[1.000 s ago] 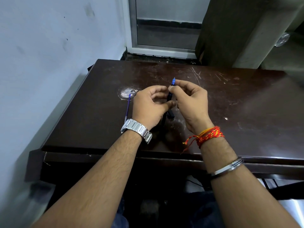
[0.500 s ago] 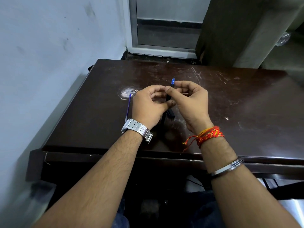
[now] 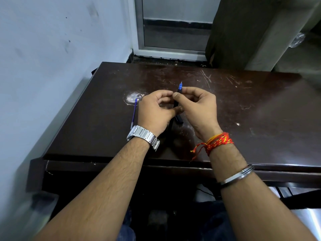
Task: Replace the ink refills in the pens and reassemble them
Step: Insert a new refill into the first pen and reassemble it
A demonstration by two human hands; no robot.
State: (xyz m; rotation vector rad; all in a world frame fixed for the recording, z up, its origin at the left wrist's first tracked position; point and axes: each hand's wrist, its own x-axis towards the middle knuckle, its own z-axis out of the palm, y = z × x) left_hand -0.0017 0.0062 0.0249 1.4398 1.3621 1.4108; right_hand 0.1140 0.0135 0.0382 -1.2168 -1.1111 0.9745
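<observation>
1. Loose refill (image 3: 134, 111) lies on the worktop (image 3: 260, 110), far left, just beside your left hand (image 3: 154, 112).
2. Left hand pinches the pen (image 3: 177, 103) low on its barrel.
3. Right hand (image 3: 198, 106) pinches it near the blue tip; looks like reassembly is underway, not finished.

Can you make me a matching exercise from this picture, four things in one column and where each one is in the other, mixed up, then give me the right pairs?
Column one:
1. pen
2. loose blue refill
3. metal watch
4. red and yellow thread band

Column two:
A. on the wrist of the right hand
B. lying on the dark table, left of both hands
C. held between the two hands, blue tip pointing away from the person
D. on the wrist of the left hand

Pairs: 1-C, 2-B, 3-D, 4-A
</observation>
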